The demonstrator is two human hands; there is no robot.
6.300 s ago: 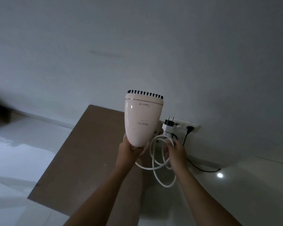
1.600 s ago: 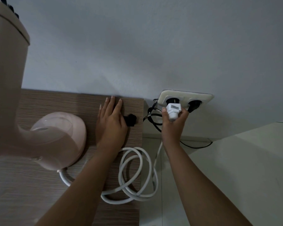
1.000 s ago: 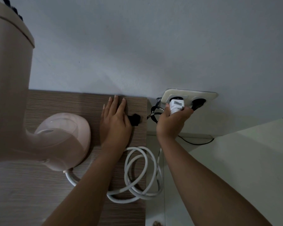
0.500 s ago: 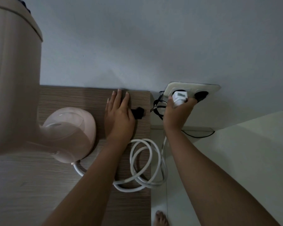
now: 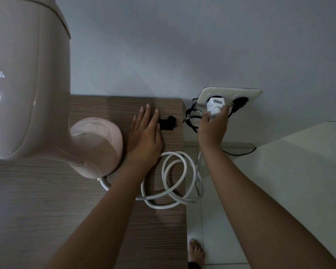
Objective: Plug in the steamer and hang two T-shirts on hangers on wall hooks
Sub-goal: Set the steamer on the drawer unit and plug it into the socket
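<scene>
Wood-grain table (image 5: 47,210) carries the steamer (image 5: 27,84), coiled cord (image 5: 173,181), black plug (image 5: 168,123) (left hand (image 5: 145,138) flat)

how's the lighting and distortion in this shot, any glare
Head view: dim, bluish light; small bright glare spots on the steamer, which bulges large at the left edge from wide-angle distortion; the table edge and forearms splay outward; the right hand at the plug stays fairly sharp.
</scene>
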